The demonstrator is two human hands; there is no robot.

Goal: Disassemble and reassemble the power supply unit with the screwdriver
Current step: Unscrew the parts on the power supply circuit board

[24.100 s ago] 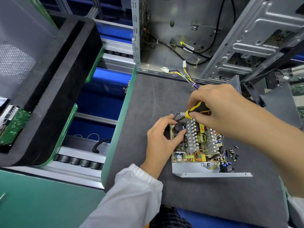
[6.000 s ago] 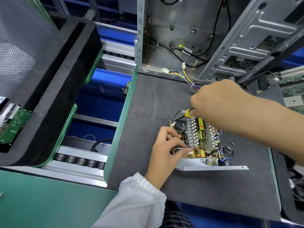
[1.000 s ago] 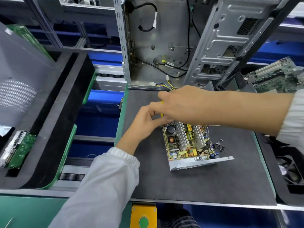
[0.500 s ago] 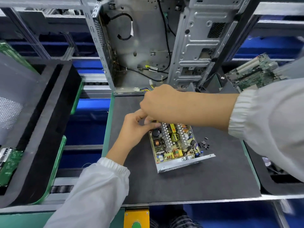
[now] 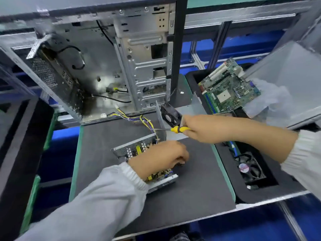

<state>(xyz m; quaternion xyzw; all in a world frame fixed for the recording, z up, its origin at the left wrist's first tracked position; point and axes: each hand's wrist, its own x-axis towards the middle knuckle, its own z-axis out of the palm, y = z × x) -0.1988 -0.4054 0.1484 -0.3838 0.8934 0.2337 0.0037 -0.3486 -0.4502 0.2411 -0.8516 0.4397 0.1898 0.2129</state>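
**benchrat:** Down at the fingers (image 5: 179,158) first: the left hand (image 5: 161,157) has them curled down at the right edge of the power supply unit (image 5: 137,150), right where the loose screws lay a moment ago. Looks like a pinch, but I can't tell if anything's actually between them. The right hand (image 5: 199,127) is wrapped tight around the yellow handle of the screwdriver (image 5: 173,129), with the shaft lying level and the tip pointing left at the yellow wire bundle (image 5: 147,123).

**solderjoe:** And the unit itself?

**benchrat:** Lid off, board showing, sitting on the dark mat on the counter (image 5: 191,188), just in front of the open PC case (image 5: 107,70). Half of it's hidden under the left wrist.

**solderjoe:** Risks?

**benchrat:** My guess: that tip is hovering near the wires, so a careless swing could nick the insulation or snag the bundle and drag the unit. Tiny screws on a dark mat roll off and vanish easily too. And the sleeve is draped over the heatsinks and could catch.

**solderjoe:** Changed from half a second ago?

**benchrat:** Yep. Both hands were bunched at the unit's far corner. Now the driver is lifted clear and off to the right, the left hand has crossed over the board, and the head has swung, so the motherboard (image 5: 229,87) and a fan (image 5: 248,168) are in view on the right.
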